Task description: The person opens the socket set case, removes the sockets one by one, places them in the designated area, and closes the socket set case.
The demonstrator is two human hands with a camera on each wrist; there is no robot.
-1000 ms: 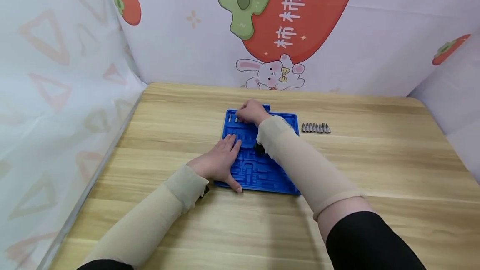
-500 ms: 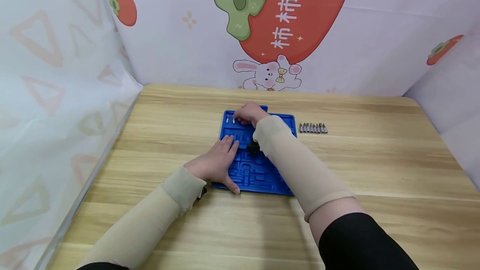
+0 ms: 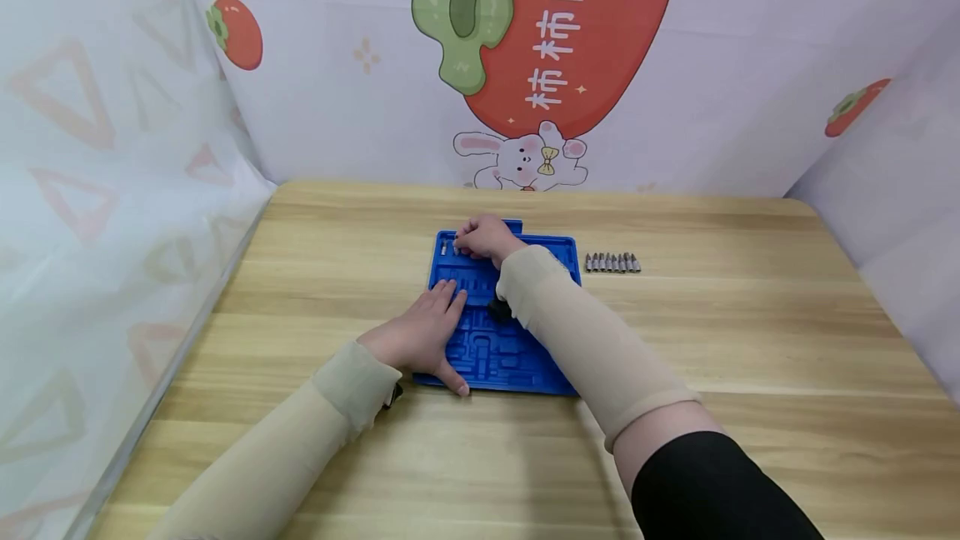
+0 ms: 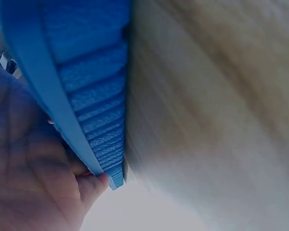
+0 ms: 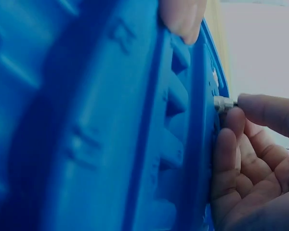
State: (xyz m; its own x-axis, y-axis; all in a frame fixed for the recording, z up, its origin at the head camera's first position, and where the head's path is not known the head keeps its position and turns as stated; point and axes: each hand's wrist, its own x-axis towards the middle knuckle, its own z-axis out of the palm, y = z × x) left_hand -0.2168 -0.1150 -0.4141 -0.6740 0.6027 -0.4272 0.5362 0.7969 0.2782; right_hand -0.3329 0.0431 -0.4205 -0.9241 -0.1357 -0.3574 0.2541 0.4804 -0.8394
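A blue moulded tool case [image 3: 517, 369] lies open on the wooden table. My left hand [image 3: 420, 327] rests on its left edge with the fingers spread; in the left wrist view, the palm [image 4: 29, 163] is beside the case's ribbed side wall [image 4: 96, 101]. At the far-left row of slots, my right hand [image 3: 491, 238] pinches the tip of a small silver screwdriver bit [image 5: 224, 103] between thumb and finger. The bit's lower end is at a hole in the case. Another bit [image 3: 444, 247] stands to its left in the same row.
Several silver screwdriver bits [image 3: 612, 262] are lined up on the table [image 3: 720, 315] to the right of the case. A printed cloth [image 3: 322, 107] hangs behind the table's back edge. A black wrist device [image 3: 498, 309] sits under my right wrist, above the case.
The head view has shifted, so the scene sits slightly lower and further left. My right fingers stay around the second bit with only slight movement. My left hand keeps its place on the case.
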